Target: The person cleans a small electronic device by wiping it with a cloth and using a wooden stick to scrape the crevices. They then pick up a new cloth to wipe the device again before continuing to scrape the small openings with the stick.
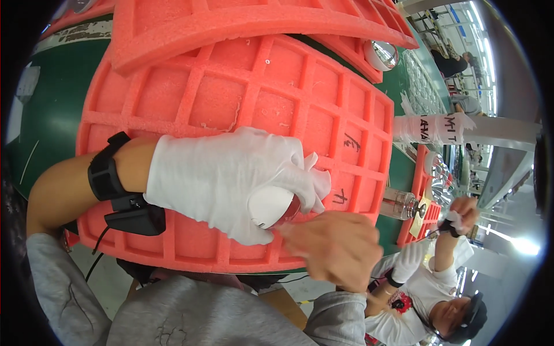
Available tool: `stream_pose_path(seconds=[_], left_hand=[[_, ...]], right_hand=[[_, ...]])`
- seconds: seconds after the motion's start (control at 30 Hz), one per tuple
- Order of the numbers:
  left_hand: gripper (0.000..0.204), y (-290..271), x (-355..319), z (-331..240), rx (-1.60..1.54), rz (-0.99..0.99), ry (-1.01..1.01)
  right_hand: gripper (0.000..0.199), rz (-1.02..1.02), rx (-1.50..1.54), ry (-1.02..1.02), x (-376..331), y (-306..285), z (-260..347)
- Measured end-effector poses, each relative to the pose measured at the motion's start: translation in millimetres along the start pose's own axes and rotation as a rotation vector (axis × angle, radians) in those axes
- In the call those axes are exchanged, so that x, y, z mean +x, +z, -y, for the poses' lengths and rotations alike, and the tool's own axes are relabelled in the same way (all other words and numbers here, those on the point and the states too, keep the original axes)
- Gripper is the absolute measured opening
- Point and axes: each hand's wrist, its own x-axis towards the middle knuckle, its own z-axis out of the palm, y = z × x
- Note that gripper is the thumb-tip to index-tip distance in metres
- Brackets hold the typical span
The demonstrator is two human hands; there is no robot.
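My left hand [225,179], in a white glove, is wrapped round a small round part [270,206] with a smooth white face and a shiny, reddish-looking edge. It holds this part above a red foam tray [225,106] divided into square pockets. My bare right hand [337,248] is closed, slightly blurred, with its fingertips against the near right edge of the round part. Whatever those fingertips pinch, if anything, is hidden. A black strapped device [135,216] sits on my left wrist.
Another red foam tray [265,20] overlaps the far side. A shiny chrome dome [382,55] rests at its right end. A clear bottle with a metal top [401,203] stands right, on the green table [55,86]. A co-worker [430,300] works at the lower right.
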Motion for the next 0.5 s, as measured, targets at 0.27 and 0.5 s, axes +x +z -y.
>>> stream_pose_path(seconds=[0.27,0.5], left_hand=[[0.039,-2.8,1.7,-2.3,-0.005,0.037,-0.054],[0.042,0.1,0.2,3.5,0.028,0.037,0.001]], right_hand=[[0.005,0.049,0.165,-0.043,-2.1,4.7,4.7],[0.008,0.063,-0.011,0.074,5.2,-1.6,-2.1]])
